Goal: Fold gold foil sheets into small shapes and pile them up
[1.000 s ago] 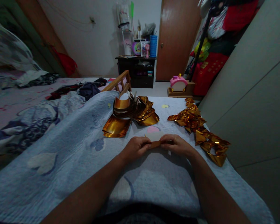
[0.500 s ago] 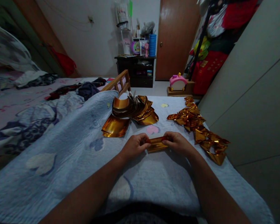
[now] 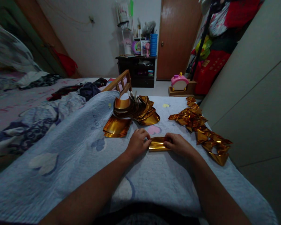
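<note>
Between my two hands is a rolled sheet of gold foil paper [image 3: 157, 145], held level just over the quilt. My left hand [image 3: 138, 142] pinches its left end between thumb and fingers. At the right end, my right hand [image 3: 177, 143] grips the same sheet, fingers bent over the top edge. Beyond my left hand lies a fanned stack of gold foil paper [image 3: 118, 126], its upper sheets curled. To the right, a row of folded gold foil pieces [image 3: 192, 116] runs along the bed's edge.
A pale blue quilt [image 3: 84, 168] with heart shapes covers the surface under my hands. A wooden rail [image 3: 121, 80] stands behind the stack. Farther back are a dark cabinet [image 3: 135, 72], a pink toy [image 3: 179, 83] and a door [image 3: 178, 40]. A pale cabinet side [image 3: 257, 103] borders the right.
My left hand has shifted slightly right and up, its fingers more bent. The foil sheet has turned so more of its bright front face shows. The stack and folded pieces stay in place.
</note>
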Demonstrator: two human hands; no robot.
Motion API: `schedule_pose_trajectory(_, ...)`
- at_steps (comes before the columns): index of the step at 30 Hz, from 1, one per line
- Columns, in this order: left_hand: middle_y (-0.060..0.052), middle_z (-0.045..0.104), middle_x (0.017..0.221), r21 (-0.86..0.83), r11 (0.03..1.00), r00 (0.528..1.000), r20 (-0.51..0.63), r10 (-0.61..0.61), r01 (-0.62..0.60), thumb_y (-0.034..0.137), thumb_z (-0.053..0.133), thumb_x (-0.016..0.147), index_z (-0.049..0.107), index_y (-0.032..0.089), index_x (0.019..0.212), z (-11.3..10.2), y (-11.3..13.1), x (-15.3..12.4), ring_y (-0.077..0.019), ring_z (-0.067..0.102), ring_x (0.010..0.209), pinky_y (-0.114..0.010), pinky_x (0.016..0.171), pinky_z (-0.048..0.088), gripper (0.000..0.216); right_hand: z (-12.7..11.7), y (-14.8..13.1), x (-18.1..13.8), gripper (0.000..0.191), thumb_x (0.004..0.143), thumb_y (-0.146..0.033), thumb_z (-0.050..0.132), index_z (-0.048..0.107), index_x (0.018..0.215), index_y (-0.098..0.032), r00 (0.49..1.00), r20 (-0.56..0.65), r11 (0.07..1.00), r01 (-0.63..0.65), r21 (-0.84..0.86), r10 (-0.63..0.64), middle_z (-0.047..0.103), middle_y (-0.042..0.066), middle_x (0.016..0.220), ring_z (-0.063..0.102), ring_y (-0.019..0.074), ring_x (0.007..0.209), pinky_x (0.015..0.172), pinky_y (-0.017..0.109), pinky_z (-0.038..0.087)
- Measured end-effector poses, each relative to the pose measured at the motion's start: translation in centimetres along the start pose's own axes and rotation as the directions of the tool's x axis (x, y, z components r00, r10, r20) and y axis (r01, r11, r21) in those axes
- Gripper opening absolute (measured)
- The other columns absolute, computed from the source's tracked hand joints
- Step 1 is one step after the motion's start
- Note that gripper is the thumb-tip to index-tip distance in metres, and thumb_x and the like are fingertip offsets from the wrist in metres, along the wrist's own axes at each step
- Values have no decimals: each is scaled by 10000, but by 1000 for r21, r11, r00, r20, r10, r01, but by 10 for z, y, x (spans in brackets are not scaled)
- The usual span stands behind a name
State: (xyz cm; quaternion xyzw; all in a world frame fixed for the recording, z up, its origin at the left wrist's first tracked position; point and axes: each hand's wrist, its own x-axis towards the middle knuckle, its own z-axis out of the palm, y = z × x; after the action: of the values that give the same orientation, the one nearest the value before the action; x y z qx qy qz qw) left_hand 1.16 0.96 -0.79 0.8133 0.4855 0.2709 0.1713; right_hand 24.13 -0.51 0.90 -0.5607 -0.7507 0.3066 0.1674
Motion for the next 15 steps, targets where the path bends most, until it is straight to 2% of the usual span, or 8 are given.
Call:
schedule_pose_trajectory(4, -67, 630, 938, 27, 1000, 1000, 15, -14, 14, 170, 691, 820, 690, 171, 832, 4, -2, 3, -254, 552, 980, -382, 902, 442, 12, 5, 2, 2, 48, 818, -167, 611, 640, 855, -175, 998, -52, 996, -30, -81, 26, 650, 48, 849, 575, 174, 779, 680, 264, 368)
schedule_pose_trajectory(10, -66, 635, 933, 56, 998, 999, 53, -12, 9, 186, 658, 851, 677, 172, 863, 5, -3, 4, -250, 561, 964, -376, 884, 449, 26, 13, 5, 2, 319, 804, -185, 626, 632, 1123, -168, 988, -151, 983, -19, -185, -10, 579, 90, 1114, 573, 191, 936, 760, 265, 402)
schedule_pose_trajectory(15, -72, 643, 963, 63, 998, 996, 82, -24, 19, 188, 651, 853, 678, 165, 953, 5, -2, 6, -248, 577, 972, -367, 882, 456, 106, 15, -1, 3, 264, 880, -235, 573, 634, 1129, -172, 985, -161, 963, -103, -250, 63, 566, 102, 1161, 584, 196, 940, 734, 270, 390)
